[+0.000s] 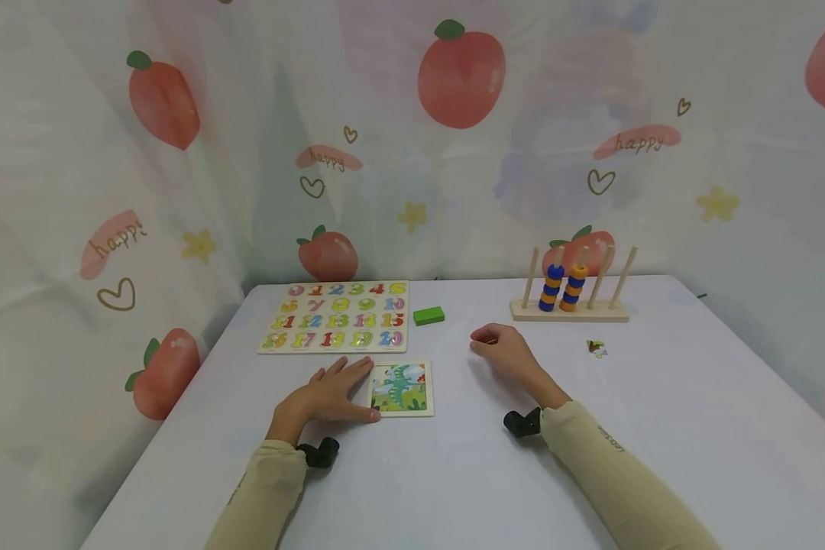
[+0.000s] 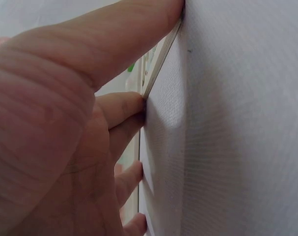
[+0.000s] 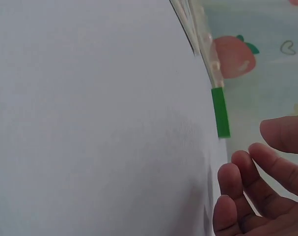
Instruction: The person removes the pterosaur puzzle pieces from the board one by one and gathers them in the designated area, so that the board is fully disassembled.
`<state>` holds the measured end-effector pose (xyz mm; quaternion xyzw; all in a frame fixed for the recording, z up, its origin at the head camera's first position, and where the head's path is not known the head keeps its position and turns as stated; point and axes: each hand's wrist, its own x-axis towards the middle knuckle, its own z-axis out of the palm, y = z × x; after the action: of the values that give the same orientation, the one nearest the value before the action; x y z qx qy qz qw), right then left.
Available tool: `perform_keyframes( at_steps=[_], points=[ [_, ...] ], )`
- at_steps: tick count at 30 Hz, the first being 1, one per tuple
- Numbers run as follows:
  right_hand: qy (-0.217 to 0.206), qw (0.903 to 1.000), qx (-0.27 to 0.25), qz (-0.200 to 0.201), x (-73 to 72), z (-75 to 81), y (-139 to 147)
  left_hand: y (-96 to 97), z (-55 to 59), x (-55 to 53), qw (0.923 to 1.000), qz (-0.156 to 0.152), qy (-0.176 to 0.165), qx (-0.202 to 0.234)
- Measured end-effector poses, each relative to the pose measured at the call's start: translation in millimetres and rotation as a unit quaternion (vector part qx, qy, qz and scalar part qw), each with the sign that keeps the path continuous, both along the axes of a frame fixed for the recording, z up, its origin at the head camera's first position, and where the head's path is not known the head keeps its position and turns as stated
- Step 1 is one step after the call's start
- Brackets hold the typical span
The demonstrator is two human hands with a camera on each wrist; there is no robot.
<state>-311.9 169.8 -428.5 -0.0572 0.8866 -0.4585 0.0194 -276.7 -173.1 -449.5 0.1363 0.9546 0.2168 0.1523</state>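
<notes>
Left hand (image 1: 325,397) spread against dinosaur puzzle (image 1: 402,389), not gripping; right hand (image 1: 512,357) relaxed, holding nothing; uneven left-side pressure could skew puzzle across counter (image 1: 419,489).

The left arm (image 1: 254,496) extends from the bottom edge, left of the middle, and the left hand (image 1: 326,393) lies near the centre, its back facing upward, fingers (image 1: 354,370) spread and the thumb (image 1: 357,413) stretched to the right. The right arm (image 1: 622,477) slants from the lower right; the right hand (image 1: 509,355) points to the left. In the right wrist view, its fingers (image 3: 230,177) are loosely curved, the thumb (image 3: 286,133) apart from them.
</notes>
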Motion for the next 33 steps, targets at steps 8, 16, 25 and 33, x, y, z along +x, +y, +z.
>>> perform_keyframes(
  at_steps=[8,16,25,33],
  points=[
    [0.002,0.9994,-0.017,0.029,3.6,1.3,-27.4,2.2,4.3,2.4,1.0,0.003,-0.003,-0.005],
    [0.0,0.9978,-0.003,0.066,4.9,4.0,-57.8,2.7,5.3,1.1,0.9999,0.005,-0.008,-0.012],
    [-0.009,0.9936,0.007,0.112,4.3,7.1,-82.0,0.6,2.9,0.7,0.9998,0.007,-0.008,-0.014],
    [-0.003,0.9861,0.017,0.165,3.5,5.1,-96.7,2.2,4.9,1.1,0.9997,0.003,-0.01,-0.021]
  ],
)
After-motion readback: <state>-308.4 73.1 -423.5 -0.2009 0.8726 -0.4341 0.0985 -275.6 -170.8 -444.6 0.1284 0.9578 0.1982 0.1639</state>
